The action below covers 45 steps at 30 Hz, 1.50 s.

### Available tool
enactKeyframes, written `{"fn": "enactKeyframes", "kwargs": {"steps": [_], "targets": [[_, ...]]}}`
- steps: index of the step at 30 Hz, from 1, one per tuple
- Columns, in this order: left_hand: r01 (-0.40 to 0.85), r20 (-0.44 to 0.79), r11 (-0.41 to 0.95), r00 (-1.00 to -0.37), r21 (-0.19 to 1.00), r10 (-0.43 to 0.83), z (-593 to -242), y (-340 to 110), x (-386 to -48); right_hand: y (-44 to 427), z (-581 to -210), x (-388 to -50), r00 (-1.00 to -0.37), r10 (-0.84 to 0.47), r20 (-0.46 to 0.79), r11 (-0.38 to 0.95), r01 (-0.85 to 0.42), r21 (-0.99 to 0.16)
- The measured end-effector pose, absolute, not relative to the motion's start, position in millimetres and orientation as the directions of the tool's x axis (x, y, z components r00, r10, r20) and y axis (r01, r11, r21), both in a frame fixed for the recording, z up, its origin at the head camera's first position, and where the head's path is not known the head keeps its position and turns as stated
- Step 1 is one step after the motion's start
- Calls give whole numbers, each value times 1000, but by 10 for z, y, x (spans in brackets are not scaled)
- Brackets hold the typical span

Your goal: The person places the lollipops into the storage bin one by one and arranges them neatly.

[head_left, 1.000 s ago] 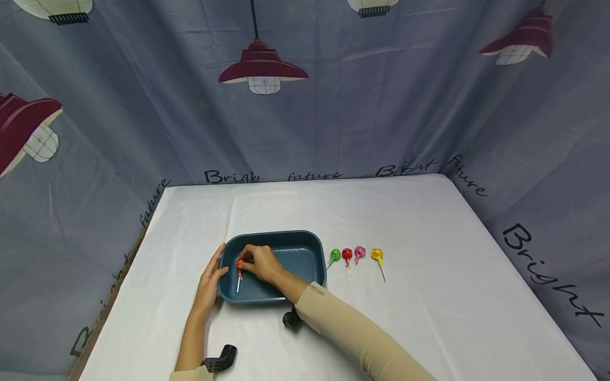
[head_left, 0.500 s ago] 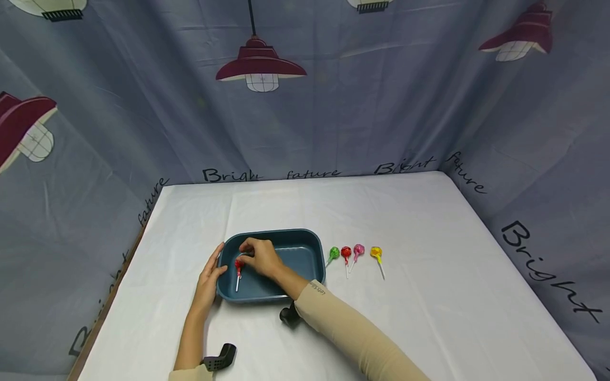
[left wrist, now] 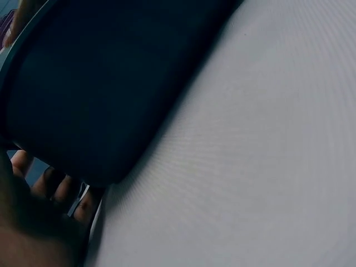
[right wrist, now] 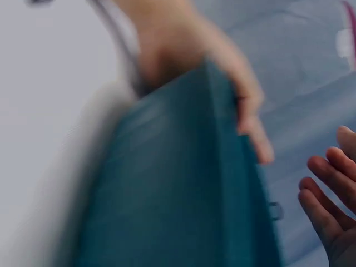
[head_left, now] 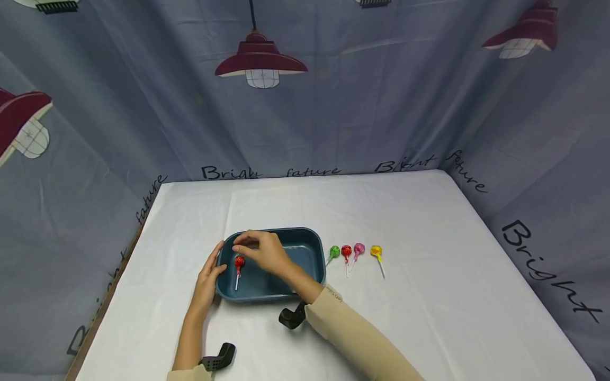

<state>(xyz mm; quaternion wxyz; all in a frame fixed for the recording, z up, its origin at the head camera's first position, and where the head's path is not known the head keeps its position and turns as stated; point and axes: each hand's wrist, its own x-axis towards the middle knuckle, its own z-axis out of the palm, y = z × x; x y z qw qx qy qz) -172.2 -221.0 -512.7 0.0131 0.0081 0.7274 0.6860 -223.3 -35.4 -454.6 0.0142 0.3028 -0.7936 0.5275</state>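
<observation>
A dark teal rectangular tray stands on the white tabletop. One red lollipop lies on the tray's left part, its white stick towards me. My left hand holds the left end of the tray, thumb over the rim and fingers along the outside wall. Over the tray hovers my right hand, thumb and fingertips apart, nothing between them, just behind the lollipop. In the right wrist view the fingers of that hand show straight and spread. The left wrist view is dark, with the tray's outer wall filling much of it.
Right of the tray lie several lollipops: a green one, a red one, a pink one and a yellow one. The white cloth covers the table. A grey-blue curtain hangs around the back and sides.
My right hand has let go of the red lollipop, leaving it in the tray, and lifted slightly away from it. Its fingers have spread. The left hand still holds the tray's end.
</observation>
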Motion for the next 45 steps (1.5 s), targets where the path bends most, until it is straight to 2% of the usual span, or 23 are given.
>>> {"fn": "enactKeyframes", "kwargs": {"steps": [5,9,17,21,23,26,28,32,37,41,45], "targets": [[-3,-4,55,-1000,998,19,-5260,-2226,-1787,19,-4354,-2212,-792,-512,333,169,-473,-865],[17,17,75,-1000,997,-1,-5313,-2232,-1793,430,-4250,-2199,-800,-515,308,153,-439,-886],[35,36,80,-999,996,-13,-5318,-2257,-1785,1268,-4029,-2136,-902,-286,322,157,-376,-913],[14,15,76,-1000,997,-19,-5302,-2255,-1771,1725,-4292,-2247,-924,-179,338,83,-357,-931],[0,1,65,-1000,998,-17,-5265,-2243,-1760,2012,-4655,-2403,-928,-120,352,68,-362,-930],[-8,-8,54,-1000,999,-9,-5162,-2208,-1731,2398,-5166,-2568,-946,-6,325,107,-324,-940],[-4,-4,49,-1000,999,-3,-5097,-2188,-1712,2581,-5437,-2630,-956,81,281,191,-262,-946],[7,7,66,-1000,998,-4,-5025,-2165,-1690,2668,-5436,-2462,-967,170,192,275,-141,-951],[7,6,58,-1000,998,4,-5034,-2160,-1694,2595,-5283,-2223,-983,146,112,376,-49,-925],[6,6,48,-1000,999,12,-5053,-2163,-1698,2580,-5324,-2153,-992,122,44,353,2,-936],[10,9,54,-1000,999,5,-5050,-2169,-1692,2590,-5380,-2143,-995,95,43,356,-6,-934]]}}
